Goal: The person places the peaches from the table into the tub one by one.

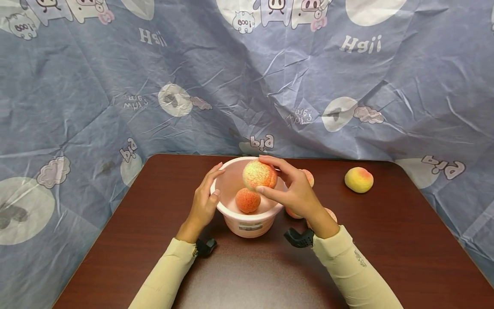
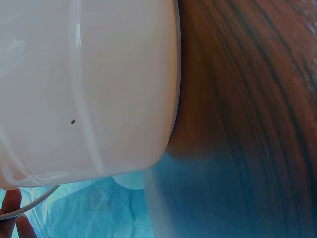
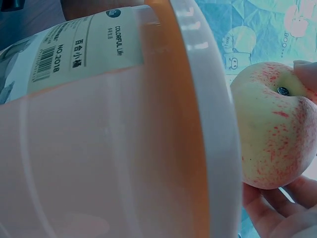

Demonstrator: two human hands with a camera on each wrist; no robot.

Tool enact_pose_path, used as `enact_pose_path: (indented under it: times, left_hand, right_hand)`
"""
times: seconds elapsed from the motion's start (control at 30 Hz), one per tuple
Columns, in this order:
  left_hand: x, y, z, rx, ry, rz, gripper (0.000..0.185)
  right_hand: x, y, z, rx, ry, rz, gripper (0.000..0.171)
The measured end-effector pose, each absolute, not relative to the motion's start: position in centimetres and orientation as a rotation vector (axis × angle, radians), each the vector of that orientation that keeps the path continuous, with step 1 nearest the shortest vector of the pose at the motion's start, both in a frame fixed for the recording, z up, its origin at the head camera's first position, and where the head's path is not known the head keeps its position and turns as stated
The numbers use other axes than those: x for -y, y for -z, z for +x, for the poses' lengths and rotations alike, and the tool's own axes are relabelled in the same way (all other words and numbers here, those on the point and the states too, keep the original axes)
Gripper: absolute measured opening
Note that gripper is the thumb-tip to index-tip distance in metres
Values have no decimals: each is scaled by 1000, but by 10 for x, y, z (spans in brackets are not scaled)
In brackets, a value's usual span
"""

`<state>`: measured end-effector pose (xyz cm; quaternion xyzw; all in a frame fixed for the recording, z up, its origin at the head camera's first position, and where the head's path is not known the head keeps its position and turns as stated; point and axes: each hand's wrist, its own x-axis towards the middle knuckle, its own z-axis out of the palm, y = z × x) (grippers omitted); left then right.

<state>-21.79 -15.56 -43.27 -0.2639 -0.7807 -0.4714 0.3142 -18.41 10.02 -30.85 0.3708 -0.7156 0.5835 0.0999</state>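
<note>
Left hand (image 1: 203,201) curved against the left wall of the pink plastic bucket (image 1: 231,214), thumb hooked at the rim, fingers lightly bent along the outside, steadying rather than lifting. Same wall filling most of the left wrist view, with fingertips barely showing at the bottom corner beside a thin wire handle.

Just right of that hand, inside the bucket: one reddish peach (image 1: 248,200) resting low on the bottom. Directly above it, over the bucket's opening and between the two hands: a second, paler peach (image 1: 259,174), speckled red on yellow, pinched from the right side by the right hand (image 1: 297,193), thumb below and fingers arched over the top. Roundish fruit, no marked long axis; stem dimple visible in the right wrist view, turned toward the fingertips. Right hand clearly the nearer one, already gripping; drop path straight down, inside the rim.

Behind and under the right hand: more peaches on the table, partly hidden, count uncertain. Well to the right of both hands: a lone yellow-pink peach (image 1: 359,179), apart from everything.

Underneath: dark brown wooden table (image 1: 405,240), glossy. Behind and around: crumpled blue cloth (image 1: 115,86) printed with cartoon figures and pale circles.
</note>
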Motion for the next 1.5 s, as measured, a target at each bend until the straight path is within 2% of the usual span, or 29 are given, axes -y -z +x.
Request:
enact_pose_path:
  times: [0.7, 0.97, 1.5]
  left_hand:
    - [156, 434, -218, 2067, 1256, -700, 55]
    - [155, 434, -218, 2080, 1252, -691, 64]
    - [157, 433, -218, 2069, 1253, -695, 56]
  right_hand:
    - [-83, 314, -192, 2144, -1840, 1096, 58]
    - [-78, 315, -194, 2167, -1739, 1126, 56]
    - [-76, 318, -199, 2242, -1691, 1137, 54]
